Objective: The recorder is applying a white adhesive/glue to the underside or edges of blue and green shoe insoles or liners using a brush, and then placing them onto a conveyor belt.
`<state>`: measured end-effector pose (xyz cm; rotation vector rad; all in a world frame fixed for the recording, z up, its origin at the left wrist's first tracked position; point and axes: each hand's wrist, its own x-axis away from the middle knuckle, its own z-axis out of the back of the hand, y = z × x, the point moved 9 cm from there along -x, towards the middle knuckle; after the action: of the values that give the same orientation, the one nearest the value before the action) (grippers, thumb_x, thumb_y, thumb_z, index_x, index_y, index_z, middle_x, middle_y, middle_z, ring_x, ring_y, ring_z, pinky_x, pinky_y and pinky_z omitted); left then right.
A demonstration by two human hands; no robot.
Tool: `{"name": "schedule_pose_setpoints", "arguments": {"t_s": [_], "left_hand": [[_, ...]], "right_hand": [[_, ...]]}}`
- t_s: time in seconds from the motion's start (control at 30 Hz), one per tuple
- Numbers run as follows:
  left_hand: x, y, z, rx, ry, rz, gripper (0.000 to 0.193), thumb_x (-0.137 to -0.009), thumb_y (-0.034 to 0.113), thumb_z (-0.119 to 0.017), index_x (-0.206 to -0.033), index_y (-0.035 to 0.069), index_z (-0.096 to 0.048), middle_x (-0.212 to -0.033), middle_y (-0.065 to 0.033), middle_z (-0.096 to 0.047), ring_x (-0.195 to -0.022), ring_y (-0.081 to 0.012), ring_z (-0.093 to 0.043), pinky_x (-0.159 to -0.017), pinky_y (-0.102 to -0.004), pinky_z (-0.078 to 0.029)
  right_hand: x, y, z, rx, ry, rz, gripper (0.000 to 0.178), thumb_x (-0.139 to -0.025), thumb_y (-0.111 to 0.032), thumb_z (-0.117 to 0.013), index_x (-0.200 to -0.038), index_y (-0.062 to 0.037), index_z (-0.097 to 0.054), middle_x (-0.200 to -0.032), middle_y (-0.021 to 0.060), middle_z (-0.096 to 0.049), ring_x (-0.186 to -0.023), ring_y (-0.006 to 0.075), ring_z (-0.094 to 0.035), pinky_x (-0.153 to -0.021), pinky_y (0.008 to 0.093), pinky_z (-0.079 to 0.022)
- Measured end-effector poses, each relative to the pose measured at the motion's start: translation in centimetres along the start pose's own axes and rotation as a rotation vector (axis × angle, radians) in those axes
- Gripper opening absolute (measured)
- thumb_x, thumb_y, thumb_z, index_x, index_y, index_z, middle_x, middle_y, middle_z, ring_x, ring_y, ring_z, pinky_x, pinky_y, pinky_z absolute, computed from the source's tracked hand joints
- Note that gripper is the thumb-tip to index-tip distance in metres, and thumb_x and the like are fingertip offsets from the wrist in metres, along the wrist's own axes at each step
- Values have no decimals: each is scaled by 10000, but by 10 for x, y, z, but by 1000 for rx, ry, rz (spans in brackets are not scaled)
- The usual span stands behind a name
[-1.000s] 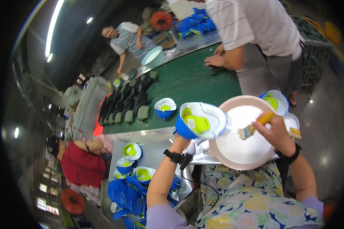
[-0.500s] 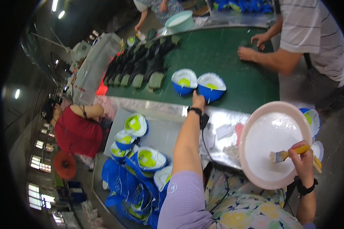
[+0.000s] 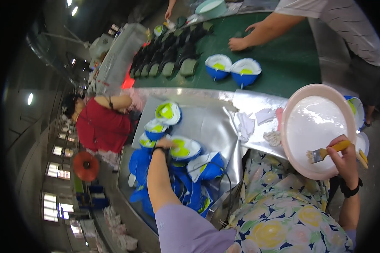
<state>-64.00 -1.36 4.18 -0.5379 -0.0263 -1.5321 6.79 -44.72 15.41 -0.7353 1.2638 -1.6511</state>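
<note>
My left hand (image 3: pixel 168 143) is over the heap of blue caps, its fingers closed at the rim of an upturned blue cap (image 3: pixel 185 149) with a white and yellow-green inside; the fingertips are partly hidden. My right hand (image 3: pixel 345 162) grips a paintbrush (image 3: pixel 330 152) by its yellow handle. The bristles hang above white liquid in a pink basin (image 3: pixel 287 122). Two more upturned caps, a left one (image 3: pixel 218 67) and a right one (image 3: pixel 245 72), sit side by side on the green work surface (image 3: pixel 283 75).
Dark caps with olive brims (image 3: pixel 168 68) stand in rows on the green surface. A metal tray (image 3: pixel 213 126) holds the blue heap. Cloths (image 3: pixel 245 125) lie beside the basin. A co-worker's arm (image 3: pixel 261 34) reaches in from the far right; a person in red (image 3: pixel 103 128) is at left.
My left hand has left the two caps on the green surface and moved left and nearer to the heap. The brush stays over the basin. The co-worker's hands have moved left across the green surface.
</note>
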Motion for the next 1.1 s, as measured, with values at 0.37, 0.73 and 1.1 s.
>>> {"name": "schedule_pose_setpoints", "arguments": {"t_s": [0.37, 0.73, 1.1], "left_hand": [[131, 259, 162, 379, 985, -530, 436, -747, 110, -659, -1137, -20, -512, -1291, -242, -516, -1304, -434, -411, -1048, -597, -301], [216, 349, 141, 538, 576, -1003, 551, -750, 121, -730, -1243, 13, -510, -1257, -213, -473, -1176, -422, -477, -933, -446, -442], [147, 329, 122, 523, 325, -1051, 507, -800, 14, -649, -1290, 119, -578, -1162, -130, -620, -1048, -271, -587, -967, -355, -449]], "right_hand": [[13, -19, -1, 178, 54, 59, 170, -813, -107, -721, -905, -10, -616, -832, 95, -679, -765, 185, -656, -714, 288, -493], [7, 11, 29, 245, 211, 51, 144, -842, -115, -698, -878, -7, -611, -816, 61, -656, -708, 121, -585, -666, 265, -463], [11, 19, 29, 187, 212, 67, 151, -840, -113, -704, -877, -1, -609, -799, 64, -646, -684, 130, -574, -637, 255, -451]]}}
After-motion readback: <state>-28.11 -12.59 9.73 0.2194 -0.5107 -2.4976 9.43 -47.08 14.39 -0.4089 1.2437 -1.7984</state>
